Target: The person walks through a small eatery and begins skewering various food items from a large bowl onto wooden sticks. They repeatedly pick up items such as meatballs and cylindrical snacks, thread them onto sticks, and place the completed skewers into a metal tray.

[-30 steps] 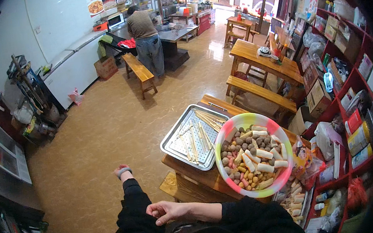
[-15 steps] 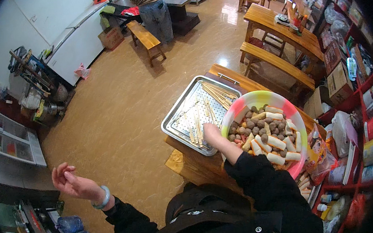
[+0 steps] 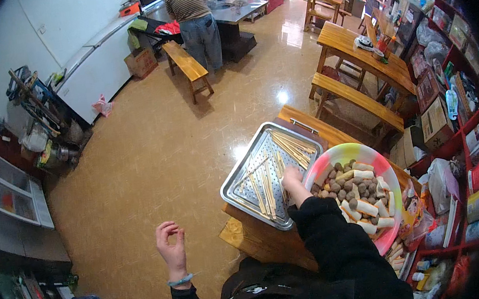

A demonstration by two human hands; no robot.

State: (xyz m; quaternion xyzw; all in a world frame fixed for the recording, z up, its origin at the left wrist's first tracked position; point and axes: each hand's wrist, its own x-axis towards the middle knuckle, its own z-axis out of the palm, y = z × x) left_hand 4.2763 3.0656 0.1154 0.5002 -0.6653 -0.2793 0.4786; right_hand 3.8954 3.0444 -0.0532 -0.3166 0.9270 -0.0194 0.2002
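Observation:
My right hand [image 3: 292, 180] is closed, low over the right side of a perforated metal tray [image 3: 237, 193]. Its fingertips are hidden, so what they hold, if anything, cannot be made out. Thin bamboo skewers [image 3: 268, 188] lie loosely in the tray beside that hand, and a thicker bunch [image 3: 292, 146] rests at the far end. Right of the tray stands a pink, yellow and green basin [image 3: 388, 164], filled with brown meatballs [image 3: 349, 186] and white and orange sticks [image 3: 366, 207]. My left hand [image 3: 171, 249], a bracelet on its wrist, hangs over the floor with loosely curved fingers and nothing in it.
Tray and basin stand on a wooden table [image 3: 245, 225]. Beyond are a bench [image 3: 356, 101] and another table [image 3: 360, 51]. Crowded red shelves [image 3: 459, 140] line the right side. A person [image 3: 196, 27] stands at the far counter, near another bench [image 3: 186, 62].
My left hand has swung right, toward my body, its fingers turning upward. My right hand stays over the tray's right side. The whole view has shifted, with the tray and basin lower.

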